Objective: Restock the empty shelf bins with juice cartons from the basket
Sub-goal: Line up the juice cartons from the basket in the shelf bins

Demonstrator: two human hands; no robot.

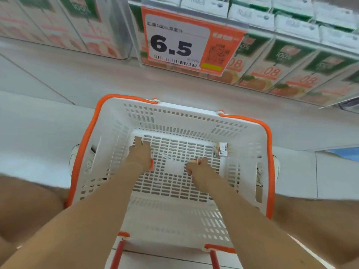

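Note:
Both my hands reach down into a white basket [108, 133] with orange handles that stands on the floor. My left hand [140, 152] lies curled over a juice carton [152, 165], of which only a red edge shows by the wrist. My right hand [196, 166] curls its fingers round a small carton; only its peach-orange tip [194, 161] shows. A third small carton [223, 149] with a barcode stands against the basket's right wall, apart from both hands. The shelf bins [287, 61] above hold green and white juice cartons.
An orange price tag [174, 41] reading 6.5 hangs from the shelf edge above the basket. A clear bin [93, 30] of pink and white cartons sits at the upper left. My shoes [74, 158] flank the basket on the pale tiled floor.

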